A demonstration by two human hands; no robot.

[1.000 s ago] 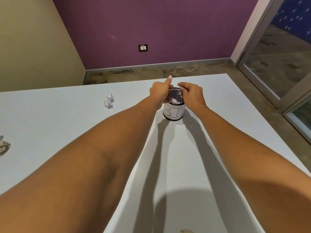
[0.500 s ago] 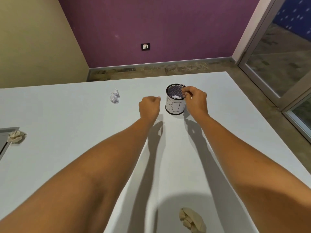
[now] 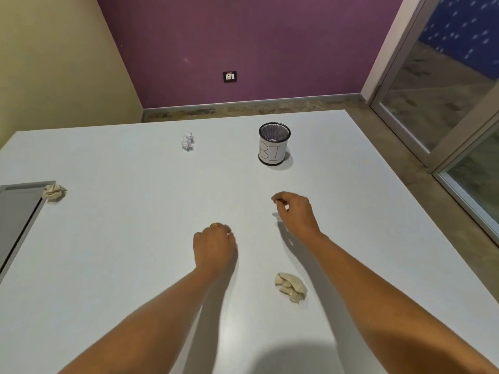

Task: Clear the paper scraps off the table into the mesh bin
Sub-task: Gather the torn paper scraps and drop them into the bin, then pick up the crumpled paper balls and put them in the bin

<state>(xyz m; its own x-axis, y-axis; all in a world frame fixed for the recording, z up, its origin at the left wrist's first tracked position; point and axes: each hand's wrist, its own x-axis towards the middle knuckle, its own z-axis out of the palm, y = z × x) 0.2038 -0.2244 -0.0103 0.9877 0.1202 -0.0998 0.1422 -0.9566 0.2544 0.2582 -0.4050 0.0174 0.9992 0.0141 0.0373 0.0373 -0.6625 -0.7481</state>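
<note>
The white counter [image 3: 135, 265] filled most of the view, with a grey panel [image 3: 16, 211] set into its left edge. The left hand [image 3: 214, 248] hovered mid-counter, fingers [image 3: 220, 229] curled into a fist that seemed to hold nothing. The right hand [image 3: 295, 214] hung just ahead of it, fingers [image 3: 278, 199] loosely bent and empty. The mesh bin [image 3: 274, 144] stood upright at the far side, well apart from both hands. A beige scrap [image 3: 291, 290] lay between the forearms, another beige scrap [image 3: 54, 192] touched the panel's corner, and a white scrap [image 3: 188, 142] lay left of the bin.
</note>
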